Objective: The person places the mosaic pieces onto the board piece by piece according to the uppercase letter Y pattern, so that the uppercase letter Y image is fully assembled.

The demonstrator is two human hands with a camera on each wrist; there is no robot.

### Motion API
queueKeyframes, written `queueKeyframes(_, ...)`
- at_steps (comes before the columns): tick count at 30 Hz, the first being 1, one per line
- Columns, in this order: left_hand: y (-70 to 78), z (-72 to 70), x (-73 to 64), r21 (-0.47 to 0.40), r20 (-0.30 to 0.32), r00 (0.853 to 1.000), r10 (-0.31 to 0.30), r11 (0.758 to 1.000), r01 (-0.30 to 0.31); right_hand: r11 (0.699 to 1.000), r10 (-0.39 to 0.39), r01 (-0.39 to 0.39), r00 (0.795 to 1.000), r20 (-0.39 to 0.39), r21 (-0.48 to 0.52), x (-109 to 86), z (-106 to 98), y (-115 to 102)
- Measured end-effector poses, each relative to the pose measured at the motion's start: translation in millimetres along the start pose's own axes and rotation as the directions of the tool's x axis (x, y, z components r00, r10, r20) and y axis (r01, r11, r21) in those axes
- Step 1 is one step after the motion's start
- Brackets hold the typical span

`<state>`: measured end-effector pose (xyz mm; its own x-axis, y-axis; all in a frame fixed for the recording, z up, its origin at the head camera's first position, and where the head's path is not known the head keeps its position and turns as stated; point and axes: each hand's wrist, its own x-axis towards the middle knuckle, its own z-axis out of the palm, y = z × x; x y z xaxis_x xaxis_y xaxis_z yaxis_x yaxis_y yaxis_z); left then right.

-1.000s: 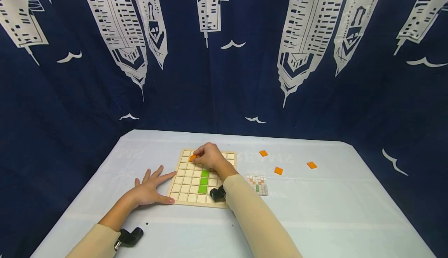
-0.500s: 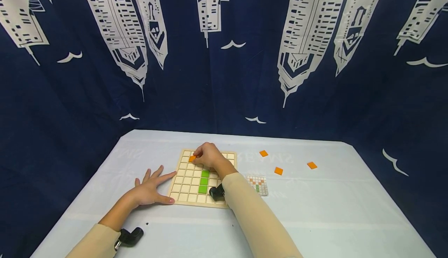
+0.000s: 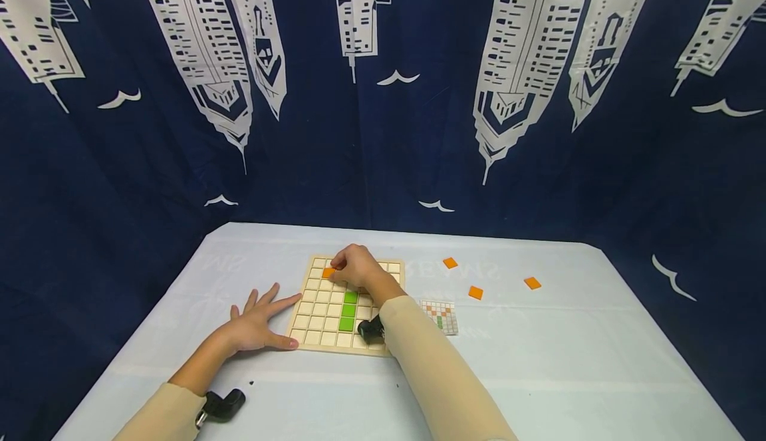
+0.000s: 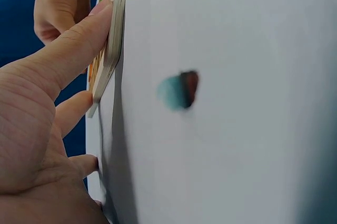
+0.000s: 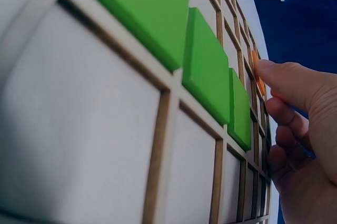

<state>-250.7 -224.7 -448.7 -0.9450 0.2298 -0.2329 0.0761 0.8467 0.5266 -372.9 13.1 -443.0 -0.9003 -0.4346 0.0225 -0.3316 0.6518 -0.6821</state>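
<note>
A wooden grid board (image 3: 317, 348) lies on the table, with a column of green square tiles (image 3: 348, 310) in its cells. My right hand (image 3: 360, 269) reaches over the board's far part. Thumb and fingers pinch an orange square tile (image 3: 328, 273) low at a cell in the upper left; in the right wrist view the thumb tip sits on that tile (image 5: 257, 66). My left hand (image 3: 251, 329) is spread at the board's left side, its thumb on the near corner and its index finger against the edge. The right hand and forearm hide some of the cells.
Three loose orange tiles, one of them the nearest tile (image 3: 475, 293), lie to the right of the board. A small printed pattern card (image 3: 439, 317) lies beside the board's right edge. Behind the white table (image 3: 568, 361) hangs a dark blue cloth (image 3: 383, 161) with white buildings.
The orange tile has shifted slightly to the left and down in the head view, under the right fingers. The left hand and the board have stayed where they were.
</note>
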Motion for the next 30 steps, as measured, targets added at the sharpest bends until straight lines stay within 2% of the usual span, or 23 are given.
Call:
queueKeyframes(8, -0.8, 1.8, 1.6, 0.008, 0.0, 1.0, 0.001, 1.0, -0.001, 0.998, -0.017, 0.02, 0.999, -0.044, 0.06, -6.3, -5, 7)
queueKeyframes(16, -1.5, 2.1, 2.5, 0.01, -0.009, 1.0, 0.001, 1.0, -0.001, 0.992, -0.021, 0.033, 0.995, -0.1, 0.122, -21.9, -16, 20)
queueKeyframes(25, -3.6, 2.7, 2.4, 0.013, -0.015, 1.0, 0.0, 1.0, 0.0, 0.968, 0.03, 0.023, 0.978, -0.206, 0.249, -39.0, -30, 45)
queueKeyframes(30, -3.3, 2.3, 2.3, 0.002, -0.016, 1.0, 0.003, 1.0, -0.003, 0.96, 0.016, 0.06, 0.964, -0.265, 0.275, -50.9, -40, 53)
